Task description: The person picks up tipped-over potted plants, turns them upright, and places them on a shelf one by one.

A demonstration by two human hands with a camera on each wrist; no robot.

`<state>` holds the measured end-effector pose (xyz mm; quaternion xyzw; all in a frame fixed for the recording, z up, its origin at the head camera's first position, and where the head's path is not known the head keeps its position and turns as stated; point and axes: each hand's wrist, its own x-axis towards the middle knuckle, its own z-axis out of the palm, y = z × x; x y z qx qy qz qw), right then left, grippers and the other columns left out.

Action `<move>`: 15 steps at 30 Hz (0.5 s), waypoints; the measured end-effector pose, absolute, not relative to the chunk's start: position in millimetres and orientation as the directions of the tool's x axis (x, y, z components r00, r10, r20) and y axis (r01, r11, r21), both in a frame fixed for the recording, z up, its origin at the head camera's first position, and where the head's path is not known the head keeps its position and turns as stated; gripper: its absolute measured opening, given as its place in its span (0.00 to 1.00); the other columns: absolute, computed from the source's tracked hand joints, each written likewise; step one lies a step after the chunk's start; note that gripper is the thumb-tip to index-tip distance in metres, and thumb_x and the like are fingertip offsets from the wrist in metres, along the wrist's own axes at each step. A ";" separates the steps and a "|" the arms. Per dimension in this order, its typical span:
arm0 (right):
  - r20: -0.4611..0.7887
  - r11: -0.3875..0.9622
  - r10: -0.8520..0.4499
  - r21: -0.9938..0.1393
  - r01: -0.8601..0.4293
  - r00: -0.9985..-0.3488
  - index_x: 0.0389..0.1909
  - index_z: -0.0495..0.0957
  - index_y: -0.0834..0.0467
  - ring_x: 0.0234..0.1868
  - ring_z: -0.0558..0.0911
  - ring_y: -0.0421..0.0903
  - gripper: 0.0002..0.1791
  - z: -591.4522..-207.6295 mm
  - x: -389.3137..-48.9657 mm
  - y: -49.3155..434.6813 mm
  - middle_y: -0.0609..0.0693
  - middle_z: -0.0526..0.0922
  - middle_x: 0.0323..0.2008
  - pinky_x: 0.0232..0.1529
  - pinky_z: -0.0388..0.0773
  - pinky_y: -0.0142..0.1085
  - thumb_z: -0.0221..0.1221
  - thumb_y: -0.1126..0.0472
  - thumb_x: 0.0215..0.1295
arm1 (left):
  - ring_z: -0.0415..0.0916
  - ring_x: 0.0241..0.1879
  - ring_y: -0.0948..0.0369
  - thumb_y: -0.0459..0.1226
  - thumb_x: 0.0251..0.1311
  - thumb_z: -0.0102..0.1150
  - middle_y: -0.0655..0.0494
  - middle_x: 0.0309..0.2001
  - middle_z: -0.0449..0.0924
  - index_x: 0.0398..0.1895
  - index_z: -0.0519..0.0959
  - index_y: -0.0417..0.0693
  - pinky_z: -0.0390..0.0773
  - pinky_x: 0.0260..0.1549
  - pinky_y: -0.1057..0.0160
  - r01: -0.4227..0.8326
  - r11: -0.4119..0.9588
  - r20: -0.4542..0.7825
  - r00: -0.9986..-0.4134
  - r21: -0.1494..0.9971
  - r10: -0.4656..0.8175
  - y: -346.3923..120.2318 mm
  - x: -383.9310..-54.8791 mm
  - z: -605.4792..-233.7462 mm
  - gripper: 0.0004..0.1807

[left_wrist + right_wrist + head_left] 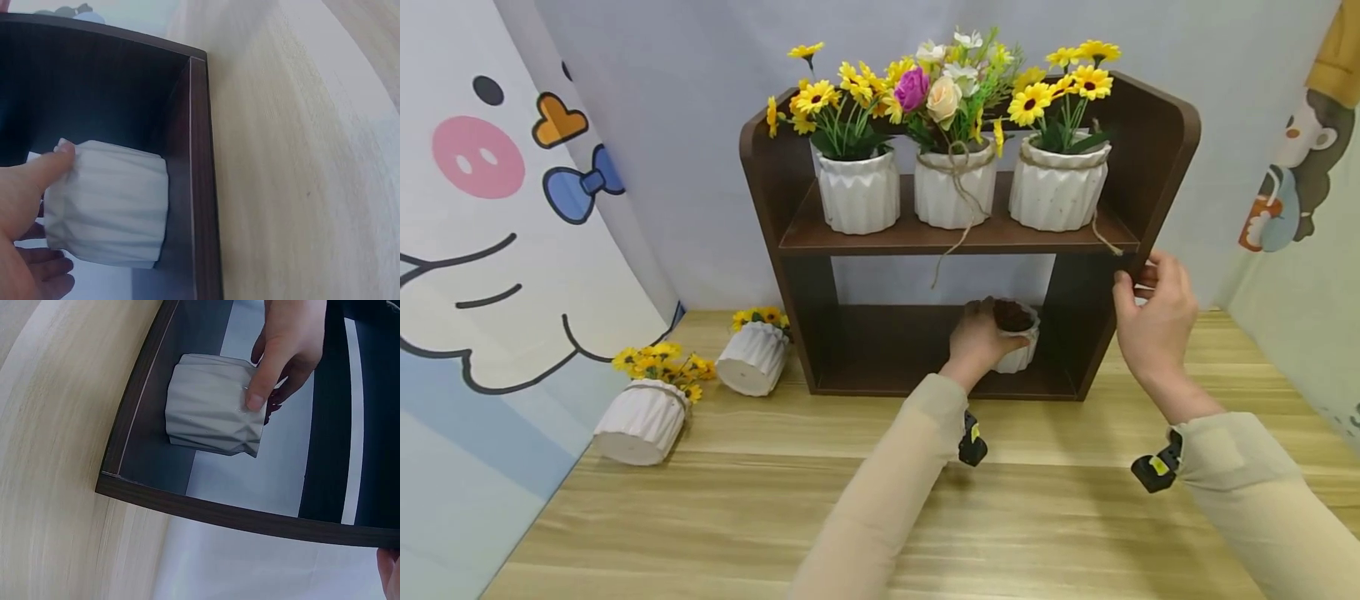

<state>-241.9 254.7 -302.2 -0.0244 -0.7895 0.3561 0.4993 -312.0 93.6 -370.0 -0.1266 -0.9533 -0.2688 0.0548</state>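
Note:
A white fluted flowerpot [1017, 350] with dark reddish filling stands on the lower board of a dark brown two-tier shelf [951, 248]. My left hand [977, 337] grips this pot by its upper rim, thumb on the front wall. In the left wrist view the pot [112, 203] rests with its base against the board; part of the fingers is hidden behind it. The right wrist view shows the same pot [212, 403] from the other side. My right hand [1161, 312] holds the shelf's right side panel, thumb at the front edge, fingers curled at the outer side.
On the top board stand a left pot [859, 196], a middle pot [953, 192] and a right pot [1058, 187], all with artificial flowers. Two pots with yellow flowers, a nearer one [638, 421] and a farther one [752, 358], lie tipped on the wooden table [700, 517].

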 end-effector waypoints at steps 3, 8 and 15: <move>0.774 0.748 0.391 -0.582 -0.317 -0.498 0.43 0.73 0.69 0.29 0.65 0.16 0.14 -301.6 -241.4 255.0 0.64 0.75 0.34 0.32 0.62 0.12 0.54 0.65 0.58 | 0.73 0.50 0.57 0.58 0.46 0.62 0.52 0.57 0.70 0.61 0.67 0.51 0.76 0.43 0.59 0.277 0.834 0.187 -0.959 0.478 0.211 91.7 -310.1 -368.4 0.39; 0.776 0.751 0.386 -0.578 -0.318 -0.499 0.43 0.73 0.69 0.29 0.65 0.16 0.14 -301.1 -241.4 255.6 0.64 0.75 0.34 0.32 0.62 0.12 0.54 0.66 0.58 | 0.76 0.46 0.56 0.56 0.47 0.63 0.52 0.53 0.73 0.55 0.73 0.50 0.77 0.40 0.59 0.290 0.837 0.226 -0.952 0.464 0.204 91.6 -309.1 -368.2 0.33; 0.772 0.748 0.383 -0.582 -0.319 -0.507 0.43 0.72 0.69 0.29 0.65 0.16 0.14 -302.6 -243.6 255.7 0.64 0.75 0.34 0.32 0.62 0.12 0.54 0.66 0.58 | 0.77 0.44 0.56 0.55 0.46 0.65 0.52 0.50 0.74 0.54 0.73 0.48 0.77 0.39 0.60 0.270 0.819 0.255 -0.954 0.506 0.157 97.8 -306.2 -369.2 0.33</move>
